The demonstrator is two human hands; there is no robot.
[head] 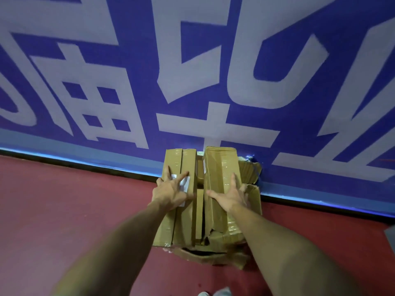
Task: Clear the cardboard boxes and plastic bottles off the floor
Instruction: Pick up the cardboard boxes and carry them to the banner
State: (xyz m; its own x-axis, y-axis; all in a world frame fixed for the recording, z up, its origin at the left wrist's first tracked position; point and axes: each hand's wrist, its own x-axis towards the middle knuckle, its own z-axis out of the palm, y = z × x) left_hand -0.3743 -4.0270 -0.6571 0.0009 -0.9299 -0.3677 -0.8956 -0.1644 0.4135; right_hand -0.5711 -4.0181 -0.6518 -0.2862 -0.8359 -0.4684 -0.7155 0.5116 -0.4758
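Observation:
A pile of flattened brown cardboard boxes (188, 223) lies on the red floor against the base of a blue wall. My left hand (172, 192) rests flat on the left stack with fingers spread, over a white label (185, 183). My right hand (230, 195) presses flat on the taped right stack (222, 167), fingers straight and spread. A crumpled box (252, 201) sticks out at the right of the pile, and another bent piece (203, 256) shows underneath at the front. No plastic bottle is in view.
The blue wall banner (213, 71) with large white characters stands right behind the pile; it is torn (255, 165) beside the boxes. Red floor (74, 210) spreads left and front. A grey object's corner (390, 233) shows at the right edge. My shoe tips (215, 292) are at the bottom.

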